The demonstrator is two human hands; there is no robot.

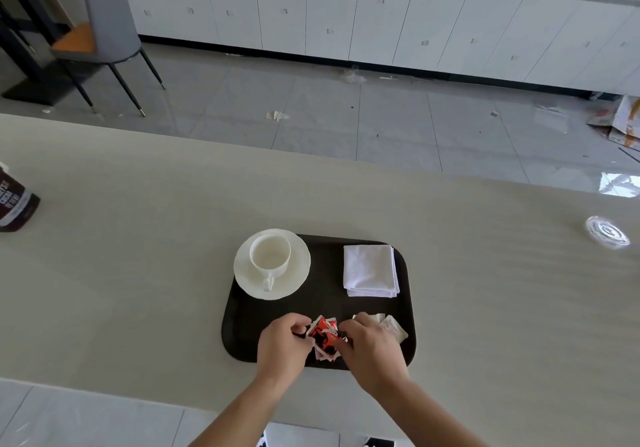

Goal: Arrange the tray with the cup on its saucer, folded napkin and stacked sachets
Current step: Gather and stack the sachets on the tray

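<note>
Head view looks down on our two hands at the near edge of the dark tray (242, 325), which sits on the table (138, 256). Our left hand (282, 346) and right hand (372, 353) are both pinched closed on the red sachets (323, 337), which fan out unevenly between the fingertips. A few pale sachets (391, 329) lie just beside the right hand, partly hidden, so we cannot count them. The cup (270, 256) already stands on its saucer (298, 273) at the far left, the folded napkin (370, 270) at the far right. To stack well, we should square the red edges against the tray floor, press them flat, then set the pale ones on top or alongside, keeping clear of the saucer.
</note>
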